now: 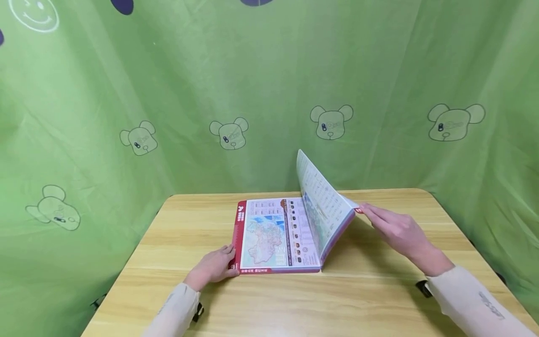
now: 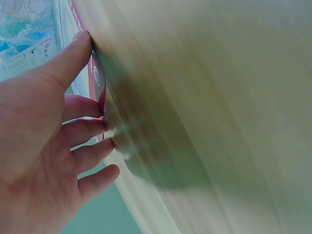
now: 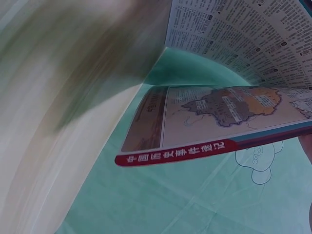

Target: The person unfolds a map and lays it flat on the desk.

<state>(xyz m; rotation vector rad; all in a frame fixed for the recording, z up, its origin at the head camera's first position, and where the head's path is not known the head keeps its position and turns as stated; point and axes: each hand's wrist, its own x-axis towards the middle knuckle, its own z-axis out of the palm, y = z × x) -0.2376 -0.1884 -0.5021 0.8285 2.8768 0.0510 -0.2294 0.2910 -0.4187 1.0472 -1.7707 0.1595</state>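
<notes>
A map book (image 1: 269,234) with red borders lies on the wooden table, its left side flat and showing a printed map. Its right-hand leaves (image 1: 326,206) stand raised and tilted, with a gap beneath them. My right hand (image 1: 397,231) pinches the outer edge of these raised leaves. In the right wrist view their printed pages (image 3: 214,112) fan apart, and only a sliver of the hand shows at the right border. At the book's lower left corner my left hand (image 1: 214,266) rests against the red edge, its thumb and fingers (image 2: 80,58) extended along it.
The pale wooden table (image 1: 168,290) has rounded far corners. A green curtain (image 1: 269,93) with bear-face prints hangs behind it and at both sides. Shadows of both hands fall on the tabletop.
</notes>
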